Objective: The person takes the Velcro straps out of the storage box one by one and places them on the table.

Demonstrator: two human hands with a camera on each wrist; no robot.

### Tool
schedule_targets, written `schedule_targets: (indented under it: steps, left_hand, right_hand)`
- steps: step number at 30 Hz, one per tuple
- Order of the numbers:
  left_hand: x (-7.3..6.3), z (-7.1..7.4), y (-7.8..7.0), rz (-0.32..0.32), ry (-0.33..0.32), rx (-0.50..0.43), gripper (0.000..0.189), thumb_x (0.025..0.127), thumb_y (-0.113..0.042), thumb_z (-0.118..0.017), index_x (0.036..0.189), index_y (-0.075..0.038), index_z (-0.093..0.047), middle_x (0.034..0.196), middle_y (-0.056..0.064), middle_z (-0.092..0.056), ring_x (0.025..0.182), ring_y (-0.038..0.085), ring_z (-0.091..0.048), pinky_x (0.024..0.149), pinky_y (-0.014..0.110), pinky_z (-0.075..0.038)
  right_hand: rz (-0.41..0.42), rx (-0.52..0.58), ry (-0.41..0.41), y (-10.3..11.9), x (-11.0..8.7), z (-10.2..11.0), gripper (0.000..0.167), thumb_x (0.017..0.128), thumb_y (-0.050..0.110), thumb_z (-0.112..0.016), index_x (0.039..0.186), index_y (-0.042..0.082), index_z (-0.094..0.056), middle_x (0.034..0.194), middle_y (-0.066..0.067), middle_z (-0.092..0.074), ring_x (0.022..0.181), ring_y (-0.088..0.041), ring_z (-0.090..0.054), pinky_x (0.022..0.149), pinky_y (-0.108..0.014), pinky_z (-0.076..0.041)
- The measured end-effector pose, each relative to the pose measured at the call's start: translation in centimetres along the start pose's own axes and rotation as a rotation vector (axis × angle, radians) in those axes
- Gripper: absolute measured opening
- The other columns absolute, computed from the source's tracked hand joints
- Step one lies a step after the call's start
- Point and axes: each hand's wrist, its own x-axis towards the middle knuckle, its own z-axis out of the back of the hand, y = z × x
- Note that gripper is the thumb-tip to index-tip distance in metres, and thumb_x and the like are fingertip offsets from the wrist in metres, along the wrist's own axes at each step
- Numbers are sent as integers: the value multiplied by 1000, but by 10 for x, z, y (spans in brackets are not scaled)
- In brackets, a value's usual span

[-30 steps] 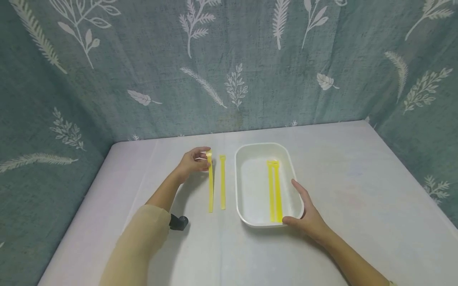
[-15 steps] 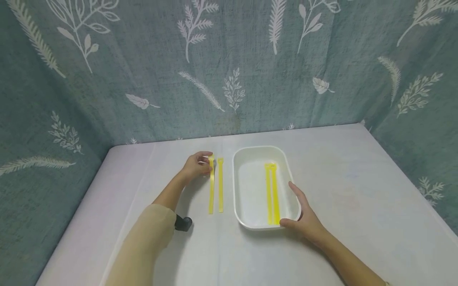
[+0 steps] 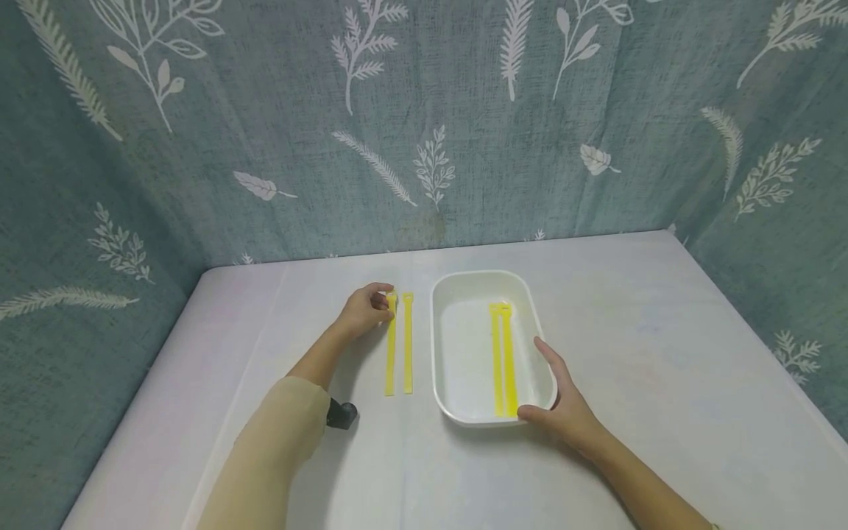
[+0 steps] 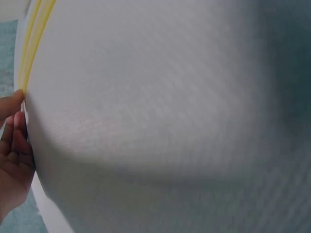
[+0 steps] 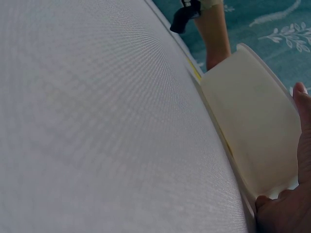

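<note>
On the white table lie two flat yellow straps with slotted heads, side by side left of a white plastic tray (image 3: pixel 457 353). My left hand (image 3: pixel 363 311) pinches the head end of the left strap (image 3: pixel 390 361); in the left wrist view the thumb (image 4: pixel 12 104) is at the strap's tip. The right strap (image 3: pixel 408 346) lies parallel to it, untouched. Inside the tray, toward its right side, are more yellow straps (image 3: pixel 509 361). My right hand (image 3: pixel 573 412) grips the tray's front right corner, thumb at the front rim and fingers along the right wall.
A black wrist camera (image 3: pixel 341 414) sticks out from the left sleeve (image 3: pixel 265 449). The white-covered table (image 3: pixel 662 331) ends at the back against a teal leaf-patterned curtain (image 3: pixel 298 132), which also hangs at both sides.
The left strap has come down from a slight tilt to lie straight, nearer the right strap. My left hand has shifted slightly with it. The right hand stays on the tray.
</note>
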Motion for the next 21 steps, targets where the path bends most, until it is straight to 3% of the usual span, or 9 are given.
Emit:
schedule_targets:
  steps: [7, 14, 21]
  left_hand:
    - [2, -1, 1, 33, -4, 25, 56, 82, -1, -69, 135, -6, -50, 107, 13, -57, 95, 23, -55, 67, 23, -50]
    - [6, 0, 3, 58, -11, 77, 53, 83, -6, -70, 133, -7, -53, 123, 16, -55, 102, 28, -55, 69, 27, -53]
    - [6, 1, 3, 74, -25, 90, 55, 82, -8, -71, 134, -6, -52, 120, 15, -56, 102, 26, -54, 72, 27, -53]
  right_hand:
    - [5, 3, 7, -2, 1, 1, 103, 72, 4, -77, 151, 22, -13, 141, -22, -29, 104, -29, -50, 82, -18, -48]
    - [8, 18, 20, -3, 1, 2, 103, 72, 4, -77, 151, 22, -13, 141, -22, -29, 103, -29, -50, 82, -19, -48]
    - [-3, -29, 6, -2, 1, 1, 102, 72, 7, -78, 151, 23, -14, 147, -19, -24, 107, -32, -47, 84, -18, -46]
